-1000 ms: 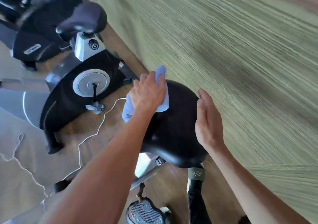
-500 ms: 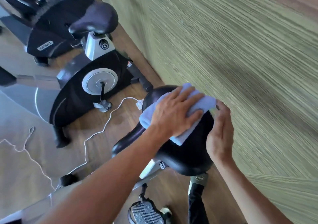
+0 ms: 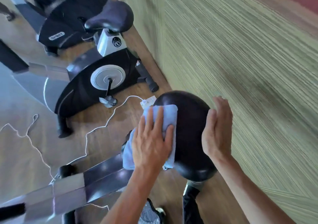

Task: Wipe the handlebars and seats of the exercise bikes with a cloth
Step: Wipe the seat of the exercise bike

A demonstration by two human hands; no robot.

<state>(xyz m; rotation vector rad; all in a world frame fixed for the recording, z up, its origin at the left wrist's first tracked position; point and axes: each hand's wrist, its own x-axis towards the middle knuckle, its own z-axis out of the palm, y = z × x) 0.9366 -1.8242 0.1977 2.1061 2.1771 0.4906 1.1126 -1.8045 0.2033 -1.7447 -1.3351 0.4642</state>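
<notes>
A folded light-blue cloth [image 3: 165, 120] is pressed flat against the left side of a glossy black padded bike seat [image 3: 187, 130] by the left hand [image 3: 151, 142], whose fingers are laid out straight and slightly spread over the fabric. The right hand [image 3: 217, 129] is held against the seat's right edge, beside the striped green wall [image 3: 240, 68], with its fingers straight and together; nothing is gripped by it. Behind, a second black exercise bike [image 3: 96, 79] with a dark saddle [image 3: 111, 17] is seen on the wooden floor [image 3: 96, 118], where a white cable [image 3: 106, 122] is trailed.
</notes>
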